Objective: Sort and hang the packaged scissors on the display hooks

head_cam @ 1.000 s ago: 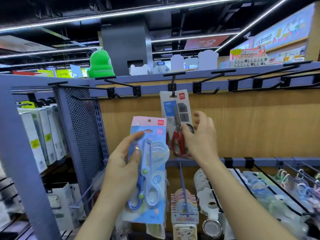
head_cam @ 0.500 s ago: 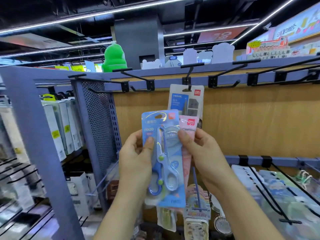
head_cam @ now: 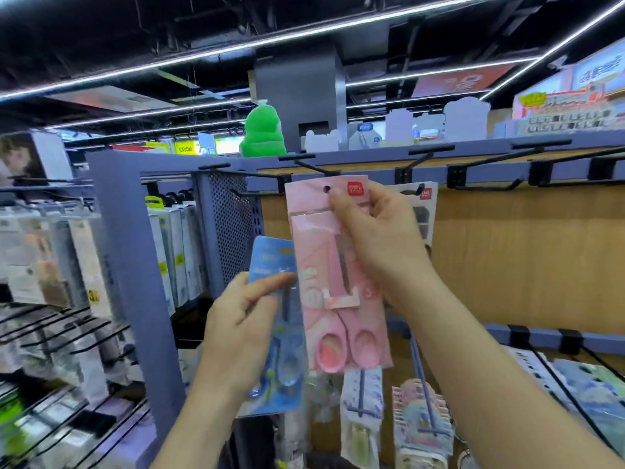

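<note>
My right hand (head_cam: 378, 238) grips a pink scissors pack (head_cam: 334, 275) near its top and holds it upright, its hang hole just below the tip of a black display hook (head_cam: 316, 168). My left hand (head_cam: 243, 330) holds a blue scissors pack (head_cam: 279, 363) lower down, to the left of the pink one and partly behind it. A grey scissors pack (head_cam: 424, 211) hangs on the hook behind my right hand, mostly hidden.
More black hooks (head_cam: 487, 184) jut from the blue top rail (head_cam: 480, 170) along the wooden back panel (head_cam: 527, 258). A lower row of hooks carries hanging goods (head_cam: 419, 424). A perforated blue side panel (head_cam: 233, 225) and boxed goods (head_cam: 179, 252) stand at left.
My right hand has drawn the pink pack out from behind the blue one and raised it up to the hook. My left hand has lowered the blue pack. The view shifted left.
</note>
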A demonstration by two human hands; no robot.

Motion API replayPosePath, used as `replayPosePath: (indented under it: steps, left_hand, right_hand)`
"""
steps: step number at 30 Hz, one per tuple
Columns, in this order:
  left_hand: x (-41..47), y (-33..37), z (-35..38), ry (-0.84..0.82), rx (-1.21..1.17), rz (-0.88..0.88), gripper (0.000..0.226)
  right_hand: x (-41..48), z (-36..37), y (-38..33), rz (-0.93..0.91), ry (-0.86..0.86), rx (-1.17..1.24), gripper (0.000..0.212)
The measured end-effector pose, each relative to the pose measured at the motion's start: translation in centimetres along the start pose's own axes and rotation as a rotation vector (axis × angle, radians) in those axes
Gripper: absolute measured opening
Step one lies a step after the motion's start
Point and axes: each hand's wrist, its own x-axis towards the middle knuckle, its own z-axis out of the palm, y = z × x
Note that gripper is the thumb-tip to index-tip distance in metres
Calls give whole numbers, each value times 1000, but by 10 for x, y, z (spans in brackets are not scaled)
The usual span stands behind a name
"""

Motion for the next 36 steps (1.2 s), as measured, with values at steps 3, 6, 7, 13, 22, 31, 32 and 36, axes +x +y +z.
replayPosePath:
  steps: [3, 6, 7, 13, 22, 31, 32, 36]
  left_hand:
    - [0, 0, 5, -85, -18, 3, 40]
    - [2, -5, 8, -78, -64, -24, 43]
    - [3, -4, 9, -74, -83, -39, 37]
    - [7, -1, 7, -34, -203, -90, 27]
    - [16, 6, 2, -69, -142, -89, 34]
    - [25, -8, 1, -106, -171, -163, 25]
    - [24, -11, 1, -90, -158, -158, 21]
    - [22, -21, 3, -37, -82, -146, 17]
  right_hand:
    - [9, 17, 7, 47, 27, -28, 24]
    - [13, 23, 11, 74, 58, -36, 39]
    - [15, 24, 10, 80, 65, -34, 43]
    - [28, 31, 11, 115, 98, -75, 38]
    - [39, 31, 19, 170, 130, -36, 37]
    - [40, 19, 35, 338, 46, -143, 28]
    - [33, 13, 36, 358, -45, -84, 23]
    - [19, 6, 46, 313, -107, -55, 9]
